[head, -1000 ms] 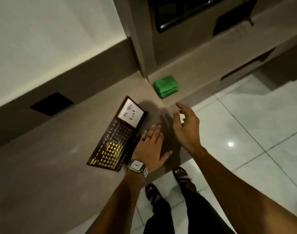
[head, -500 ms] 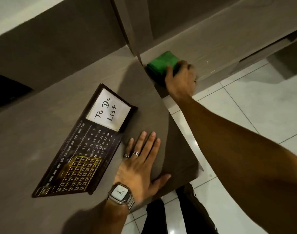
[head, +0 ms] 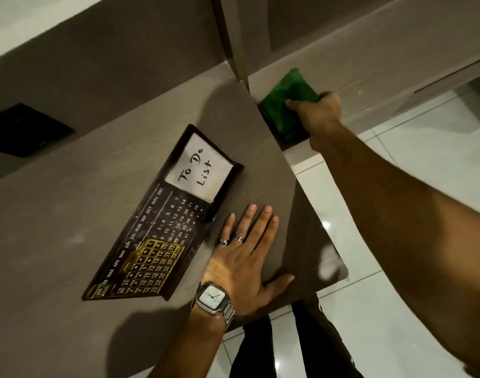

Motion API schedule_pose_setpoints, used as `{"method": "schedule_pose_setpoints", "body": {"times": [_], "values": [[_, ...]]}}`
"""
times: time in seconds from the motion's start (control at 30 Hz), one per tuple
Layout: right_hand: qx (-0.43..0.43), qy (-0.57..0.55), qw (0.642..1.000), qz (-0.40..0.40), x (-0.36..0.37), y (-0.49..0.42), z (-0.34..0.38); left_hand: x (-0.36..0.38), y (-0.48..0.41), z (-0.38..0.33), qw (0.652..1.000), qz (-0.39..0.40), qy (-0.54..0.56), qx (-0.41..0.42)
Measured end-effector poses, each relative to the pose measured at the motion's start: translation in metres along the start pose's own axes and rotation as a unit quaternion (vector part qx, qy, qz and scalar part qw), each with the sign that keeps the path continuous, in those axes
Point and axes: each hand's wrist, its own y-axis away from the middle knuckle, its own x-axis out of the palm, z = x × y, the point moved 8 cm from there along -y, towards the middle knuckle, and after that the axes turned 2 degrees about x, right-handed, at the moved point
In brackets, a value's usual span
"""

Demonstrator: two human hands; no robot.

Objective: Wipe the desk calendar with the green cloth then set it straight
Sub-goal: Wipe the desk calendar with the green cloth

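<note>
Head view: right hand (head: 316,113) fingers closed on green cloth (head: 285,105), partly hiding it; left hand (head: 244,257) flat, empty.

Dark desk calendar (head: 162,222) lies flat, askew; folded green cloth (head: 285,105) beyond.

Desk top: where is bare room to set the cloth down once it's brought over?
Bare desk lies left of the calendar, and between its note end and the back wall. Right of the calendar it is crowded: the left hand lies flat there. The right hand grips the green cloth on the lower shelf.
</note>
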Motion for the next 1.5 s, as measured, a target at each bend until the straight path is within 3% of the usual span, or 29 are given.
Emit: {"method": "schedule_pose_setpoints", "body": {"times": [0.23, 0.4, 0.5, 0.6, 0.67, 0.83, 0.97, 1.23, 1.37, 1.5], "values": [[-0.048, -0.150, 0.988, -0.001, -0.040, 0.091, 0.013, -0.004, 0.000, -0.002, 1.000, 0.022, 0.012, -0.005], [0.044, -0.260, 0.964, 0.017, -0.053, 0.170, -0.004, -0.035, 0.007, -0.006, 0.999, 0.036, 0.023, 0.002], [0.081, -0.268, 0.959, 0.047, -0.047, 0.209, -0.014, -0.084, 0.030, -0.003, 0.999, -0.038, 0.002, 0.002], [0.097, -0.213, 0.970, 0.058, -0.034, 0.239, -0.026, -0.134, 0.064, 0.020, 0.991, -0.129, -0.002, -0.026], [0.091, -0.177, 0.976, 0.092, -0.017, 0.259, -0.033, -0.153, 0.088, 0.045, 0.987, -0.144, -0.016, -0.065], [-0.036, -0.006, 0.988, 0.148, 0.029, 0.298, -0.046, -0.138, 0.126, 0.105, 0.988, -0.013, -0.026, -0.153], [-0.176, 0.073, 0.975, 0.117, 0.053, 0.322, -0.036, -0.120, 0.130, 0.113, 0.987, 0.010, 0.045, -0.153], [-0.284, 0.180, 0.929, 0.153, 0.093, 0.347, -0.032, -0.121, 0.132, 0.111, 0.976, -0.064, 0.138, -0.154], [-0.234, 0.246, 0.935, 0.106, 0.077, 0.320, -0.042, -0.121, 0.130, 0.112, 0.976, -0.060, 0.151, -0.145], [-0.287, 0.223, 0.916, 0.169, 0.093, 0.355, -0.051, -0.124, 0.128, 0.109, 0.972, -0.071, 0.169, -0.144]]}}
